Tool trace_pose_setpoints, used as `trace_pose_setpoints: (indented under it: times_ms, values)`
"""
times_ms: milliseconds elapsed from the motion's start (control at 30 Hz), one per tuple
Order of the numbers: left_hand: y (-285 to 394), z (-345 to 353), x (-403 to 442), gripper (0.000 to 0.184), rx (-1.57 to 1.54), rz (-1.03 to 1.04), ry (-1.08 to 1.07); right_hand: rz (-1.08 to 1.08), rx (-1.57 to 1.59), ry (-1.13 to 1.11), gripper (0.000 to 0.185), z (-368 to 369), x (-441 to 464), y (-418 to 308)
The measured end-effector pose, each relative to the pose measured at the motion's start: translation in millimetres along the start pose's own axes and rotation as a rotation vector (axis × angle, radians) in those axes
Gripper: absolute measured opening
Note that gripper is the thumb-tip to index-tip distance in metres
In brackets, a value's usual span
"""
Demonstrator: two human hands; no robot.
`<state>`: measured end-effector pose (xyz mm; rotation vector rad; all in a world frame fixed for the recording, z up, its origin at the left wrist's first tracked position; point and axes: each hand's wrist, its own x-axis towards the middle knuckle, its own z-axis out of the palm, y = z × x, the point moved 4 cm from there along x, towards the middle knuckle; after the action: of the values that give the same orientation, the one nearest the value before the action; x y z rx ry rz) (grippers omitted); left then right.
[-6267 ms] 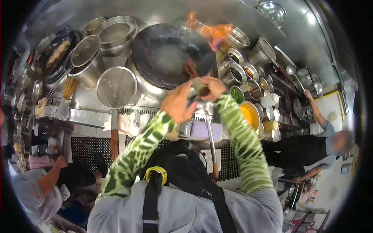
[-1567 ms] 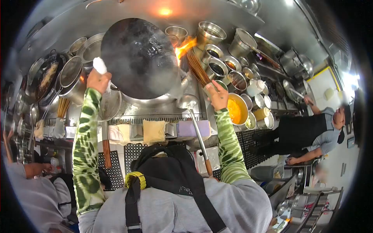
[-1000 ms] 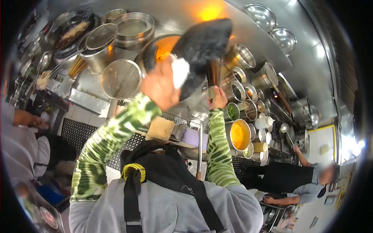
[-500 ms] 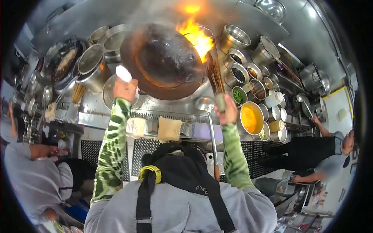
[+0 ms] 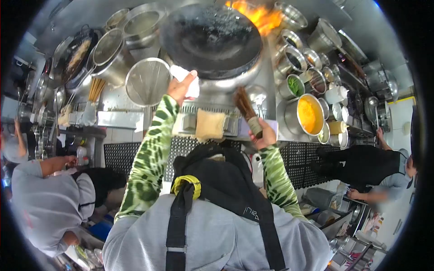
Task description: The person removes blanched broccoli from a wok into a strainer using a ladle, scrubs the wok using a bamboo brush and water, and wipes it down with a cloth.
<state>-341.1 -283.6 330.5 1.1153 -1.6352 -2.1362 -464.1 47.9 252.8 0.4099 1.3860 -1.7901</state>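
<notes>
My left hand [image 5: 180, 89] is closed around a folded white cloth [image 5: 193, 86], at the near-left rim of a large black wok [image 5: 210, 49]. Whether a wok handle lies under the cloth is hidden. The wok sits level on the burner, with a little smoke and wet sheen inside. My right hand [image 5: 267, 137] grips the bound handle of a bamboo wok brush [image 5: 245, 107], bristles pointing up and left, short of the wok. Just beyond the brush, a ladle [image 5: 257, 94] rests on the steel counter.
Flames [image 5: 260, 17] rise behind the wok's right side. A round mesh strainer [image 5: 148, 82] lies to the left. On the right stand a pot of orange liquid [image 5: 310, 115] and several ingredient containers. A tan cloth [image 5: 210, 123] hangs at the front edge. People work on both sides.
The wok has come down from a tilt to level on the burner. My right hand has drawn the brush back toward me, away from the flames. The whole view has shifted.
</notes>
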Motion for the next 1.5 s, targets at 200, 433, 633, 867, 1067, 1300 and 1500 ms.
trace_pose_setpoints:
  times_ms: [200,433,633,867,1067,1300,1500]
  values:
    - [-63.4,-71.5,-43.6,0.078,1.254,0.139,0.073,-0.614,-0.586,0.233,0.041,14.9,0.2,14.5]
    - [-110.8,-54.7,-60.4,0.077,1.662,-0.058,0.103,-0.568,-1.447,-0.131,0.034,11.1,-33.1,66.9]
    - [-99.1,-58.6,-70.1,0.084,1.599,0.054,0.061,-0.481,-2.032,-0.078,0.046,-35.6,55.0,138.9]
    - [-73.3,-62.1,-104.0,0.064,1.212,0.568,0.146,-0.207,-2.163,-0.005,0.059,-51.9,100.7,186.7]
    - [-59.9,-47.9,-110.7,0.058,1.052,0.525,0.095,0.147,-2.035,-0.474,0.041,-36.2,102.7,173.6]
    - [-63.2,-70.7,-117.0,0.043,0.690,0.555,0.196,-1.103,-1.497,0.329,0.021,-79.7,3.7,-194.3]
    - [-46.9,-51.6,-162.8,0.040,0.948,0.653,0.267,-0.442,-1.455,0.922,0.042,-156.5,137.2,-313.5]
